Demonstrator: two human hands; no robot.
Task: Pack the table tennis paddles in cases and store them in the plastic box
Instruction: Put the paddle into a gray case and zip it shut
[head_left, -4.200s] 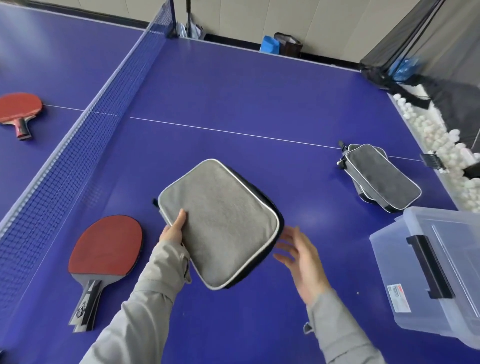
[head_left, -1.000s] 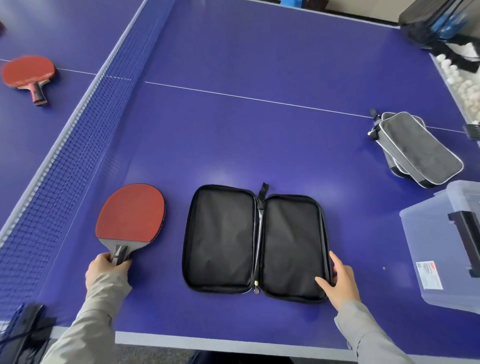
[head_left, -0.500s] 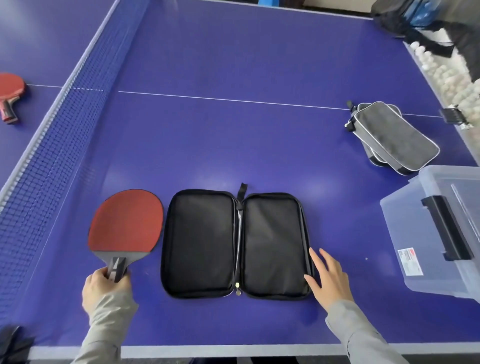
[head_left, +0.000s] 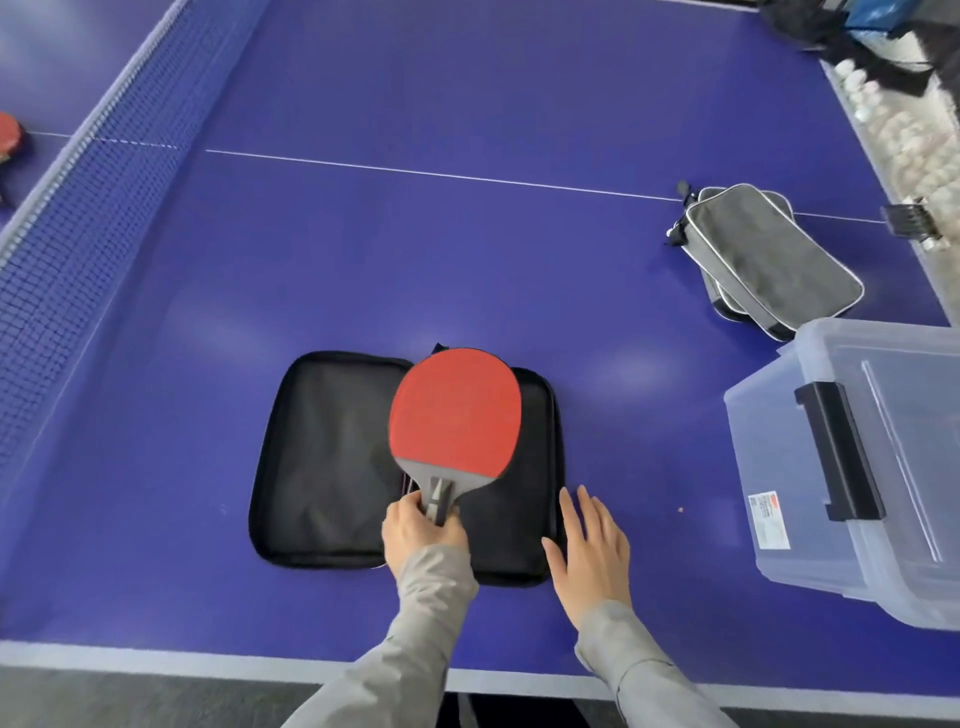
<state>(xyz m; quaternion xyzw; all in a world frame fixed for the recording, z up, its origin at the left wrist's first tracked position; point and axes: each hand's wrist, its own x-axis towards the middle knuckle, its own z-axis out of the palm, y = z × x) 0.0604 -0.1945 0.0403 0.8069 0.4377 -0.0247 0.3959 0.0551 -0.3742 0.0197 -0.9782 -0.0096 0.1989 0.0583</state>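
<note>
A black paddle case lies unzipped and spread flat on the blue table near its front edge. My left hand grips the handle of a red paddle, whose blade is over the case's right half and middle fold. My right hand lies with straight fingers at the case's right edge. Two zipped grey cases are stacked at the right. The clear plastic box, with a lid and a black latch, stands at the right front.
The net runs along the left. Beyond it a second red paddle shows at the left edge. A trough of white balls lines the table's right side. The table's front edge is close to me.
My left hand has carried the red paddle from the table left of the case to over the case's right half. My right hand has stayed by the case's right edge.
</note>
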